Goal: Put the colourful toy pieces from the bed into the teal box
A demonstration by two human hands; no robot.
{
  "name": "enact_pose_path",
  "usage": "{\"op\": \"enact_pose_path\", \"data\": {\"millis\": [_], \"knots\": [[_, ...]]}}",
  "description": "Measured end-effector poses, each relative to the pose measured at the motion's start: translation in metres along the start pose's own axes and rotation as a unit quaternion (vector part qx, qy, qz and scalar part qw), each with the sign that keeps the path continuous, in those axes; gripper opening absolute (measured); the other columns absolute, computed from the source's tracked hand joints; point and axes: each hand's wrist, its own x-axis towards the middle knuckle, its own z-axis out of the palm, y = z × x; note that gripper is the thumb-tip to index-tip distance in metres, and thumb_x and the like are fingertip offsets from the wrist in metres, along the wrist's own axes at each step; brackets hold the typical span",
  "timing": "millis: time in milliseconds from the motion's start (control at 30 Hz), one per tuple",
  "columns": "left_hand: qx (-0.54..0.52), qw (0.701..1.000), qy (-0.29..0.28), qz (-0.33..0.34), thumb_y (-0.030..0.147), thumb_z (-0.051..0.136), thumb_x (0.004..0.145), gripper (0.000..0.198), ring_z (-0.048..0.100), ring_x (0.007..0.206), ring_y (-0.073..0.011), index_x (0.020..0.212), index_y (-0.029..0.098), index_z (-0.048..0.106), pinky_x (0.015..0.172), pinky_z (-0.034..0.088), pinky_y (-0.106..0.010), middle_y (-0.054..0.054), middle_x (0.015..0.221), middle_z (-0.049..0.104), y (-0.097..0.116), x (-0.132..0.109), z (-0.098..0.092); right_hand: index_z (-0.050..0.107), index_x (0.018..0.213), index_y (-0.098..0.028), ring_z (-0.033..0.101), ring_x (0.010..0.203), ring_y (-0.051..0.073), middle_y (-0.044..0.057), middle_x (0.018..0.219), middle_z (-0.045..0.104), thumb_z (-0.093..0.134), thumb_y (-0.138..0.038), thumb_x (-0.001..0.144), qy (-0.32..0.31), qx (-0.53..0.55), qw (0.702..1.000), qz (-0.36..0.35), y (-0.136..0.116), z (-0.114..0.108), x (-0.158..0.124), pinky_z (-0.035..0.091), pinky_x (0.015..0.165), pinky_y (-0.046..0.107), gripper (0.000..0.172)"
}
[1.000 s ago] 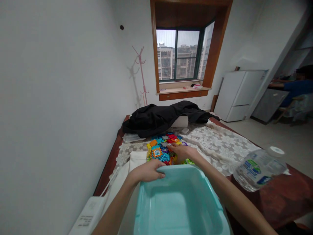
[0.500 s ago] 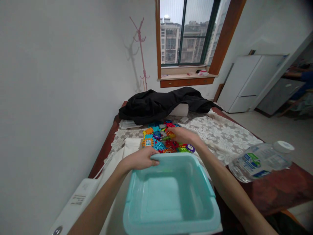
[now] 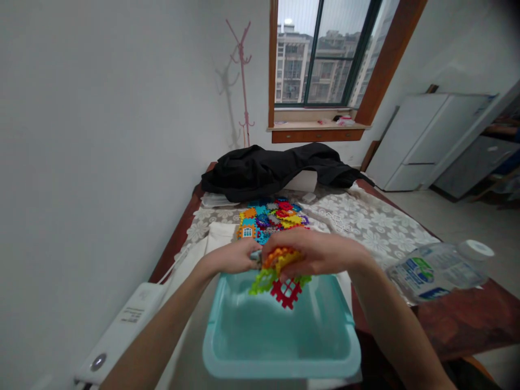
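Observation:
A light teal plastic basin stands in front of me. My left hand grips its far rim near the left corner. Over the far part of the basin, my right hand holds a bunch of plastic building pieces in red, green, orange and yellow, with notched edges. One red piece has a window pattern and hangs lowest. Beyond the basin lies a pile of similar colourful pieces on the table, partly hidden by my hands.
Black cloth lies across the table's far end. A large clear plastic bottle lies on its side at the right. A white device with a cord sits at the left by the wall. Lace cloth covers the tabletop.
My right hand has come back from the pile to above the basin, now holding several building pieces. My left hand has stayed on the rim.

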Motion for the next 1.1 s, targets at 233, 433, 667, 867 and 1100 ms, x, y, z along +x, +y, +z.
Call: {"op": "enact_pose_path", "data": {"millis": [233,433,667,867,1100], "knots": [[0.044,0.994,-0.101,0.026,0.029,0.068,0.083,0.015,0.058,0.074,-0.0173,0.084,0.016,0.074,0.067,0.044,-0.023,0.001,0.078,0.070,-0.002,0.004,-0.002,0.057,0.152,-0.025,0.056,0.141,0.030,0.011,0.154,0.059,0.088,-0.041,0.083,-0.225,0.034,0.974,0.017,0.019,0.022,0.014,0.044,0.116,0.035,0.077],[0.066,0.994,-0.082,0.022,0.026,0.066,0.083,0.011,0.053,0.070,-0.0154,0.079,0.016,0.069,0.064,0.039,-0.023,0.001,0.071,0.061,-0.001,0.002,0.000,0.054,0.152,-0.024,0.072,0.113,0.022,0.010,0.131,0.073,0.074,-0.051,0.095,-0.094,0.137,0.985,0.040,0.048,-0.011,0.006,0.057,0.094,0.032,0.066],[0.084,0.993,-0.078,-0.020,0.028,0.068,0.083,0.012,0.056,0.071,-0.0159,0.079,0.017,0.067,0.063,0.039,-0.023,0.001,0.075,0.063,0.002,0.002,0.001,0.046,0.159,-0.024,0.045,0.149,0.036,0.018,0.162,0.046,0.075,-0.067,0.085,0.165,-0.158,0.954,0.192,0.147,-0.007,0.018,0.038,0.122,0.052,0.090],[0.097,0.991,-0.092,-0.006,0.029,0.067,0.085,0.014,0.057,0.073,-0.0161,0.081,0.017,0.066,0.064,0.040,-0.023,0.001,0.077,0.064,0.000,0.002,0.000,0.039,0.164,-0.024,0.019,0.161,0.044,0.016,0.176,0.021,0.079,-0.075,0.073,0.022,-0.236,0.920,0.312,0.173,0.013,0.024,0.027,0.127,0.054,0.112],[0.086,0.992,-0.091,-0.018,0.028,0.068,0.084,0.012,0.056,0.073,-0.0157,0.079,0.017,0.065,0.064,0.040,-0.023,0.001,0.075,0.062,0.002,0.002,0.000,0.053,0.153,-0.024,0.058,0.134,0.039,0.017,0.152,0.057,0.082,-0.056,0.077,0.020,-0.274,0.926,0.261,0.153,0.005,0.024,0.047,0.112,0.047,0.088]]}}
